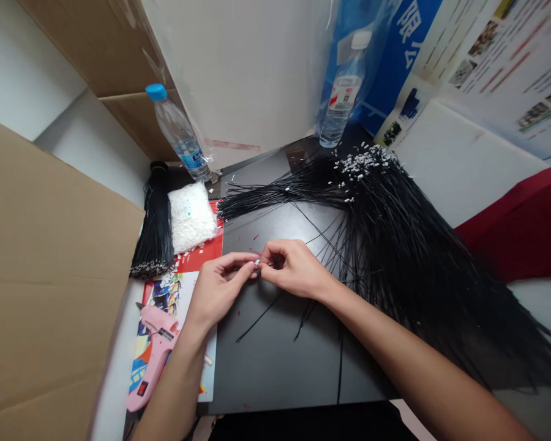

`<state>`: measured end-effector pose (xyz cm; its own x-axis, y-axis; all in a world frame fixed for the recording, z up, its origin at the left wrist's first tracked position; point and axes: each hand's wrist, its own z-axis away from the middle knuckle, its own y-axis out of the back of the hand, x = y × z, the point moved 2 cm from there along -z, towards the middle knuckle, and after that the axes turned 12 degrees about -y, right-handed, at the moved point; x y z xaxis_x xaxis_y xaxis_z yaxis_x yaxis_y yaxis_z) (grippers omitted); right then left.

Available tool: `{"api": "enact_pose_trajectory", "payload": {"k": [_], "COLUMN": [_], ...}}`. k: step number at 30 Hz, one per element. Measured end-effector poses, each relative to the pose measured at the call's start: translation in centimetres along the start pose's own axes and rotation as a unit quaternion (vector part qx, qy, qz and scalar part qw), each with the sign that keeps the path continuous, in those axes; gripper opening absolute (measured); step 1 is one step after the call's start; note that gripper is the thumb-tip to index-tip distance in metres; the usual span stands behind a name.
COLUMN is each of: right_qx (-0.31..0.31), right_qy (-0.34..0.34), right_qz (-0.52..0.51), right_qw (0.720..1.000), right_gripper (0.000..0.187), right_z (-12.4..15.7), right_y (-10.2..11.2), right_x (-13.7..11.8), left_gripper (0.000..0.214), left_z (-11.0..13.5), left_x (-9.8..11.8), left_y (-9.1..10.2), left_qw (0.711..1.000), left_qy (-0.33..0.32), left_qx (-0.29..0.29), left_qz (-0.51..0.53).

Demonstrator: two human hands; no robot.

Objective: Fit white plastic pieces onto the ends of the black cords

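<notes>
My left hand (pixel 220 285) and my right hand (pixel 291 266) meet over a black mat (pixel 275 361), fingertips pinched together on a tiny white connector (pixel 258 262). A thin black wire (pixel 257 318) trails from the pinch toward me across the mat. A big fan of black wires (pixel 413 257) with white connector tips (pixel 362 162) lies to the right of my right hand. To the left lie a bag of white connectors (pixel 191 215) and a tied bundle of black wires (pixel 155 233).
A pink glue gun (pixel 151 355) lies on a colourful printed sheet (pixel 168 294) by my left forearm. Two water bottles (pixel 179 131) (pixel 344 92) stand at the back. Cardboard sheet (pixel 41 275) rises at left; red cloth (pixel 523 220) at right.
</notes>
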<state>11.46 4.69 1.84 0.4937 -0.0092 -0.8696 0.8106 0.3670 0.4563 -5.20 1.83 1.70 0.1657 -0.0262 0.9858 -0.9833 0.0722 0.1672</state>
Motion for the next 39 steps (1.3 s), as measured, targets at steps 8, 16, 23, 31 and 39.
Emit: {"api": "enact_pose_trajectory", "payload": {"k": [8,16,23,31,39], "right_qx": [-0.003,-0.022,-0.037,-0.022,0.022], "right_qy": [0.025,0.044,0.052,0.073,0.126], "right_qz": [0.055,0.016,-0.04,-0.02,0.058], "right_qw": [0.998,0.999,0.997,0.997,0.99], "right_gripper": [0.008,0.009,0.007,0.009,0.009], "right_z": [0.2,0.18,0.17,0.35,0.55], "right_y": [0.12,0.23,0.21,0.38,0.31], "right_x": [-0.42,-0.31,-0.11,-0.36,-0.61], "left_gripper": [0.017,0.023,0.023,0.023,0.026], "left_z": [0.04,-0.15,0.0,-0.04,0.02], "left_x": [0.07,0.15,-0.18,-0.19,-0.57], "left_y": [-0.24,0.02,0.14,0.18,0.2], "left_qw": [1.0,0.999,0.994,0.991,0.989], "left_qy": [-0.016,0.009,0.038,0.051,0.066], "left_qx": [-0.011,-0.014,-0.012,-0.007,0.001], "left_qz": [-0.023,0.043,0.101,0.121,0.135]}}
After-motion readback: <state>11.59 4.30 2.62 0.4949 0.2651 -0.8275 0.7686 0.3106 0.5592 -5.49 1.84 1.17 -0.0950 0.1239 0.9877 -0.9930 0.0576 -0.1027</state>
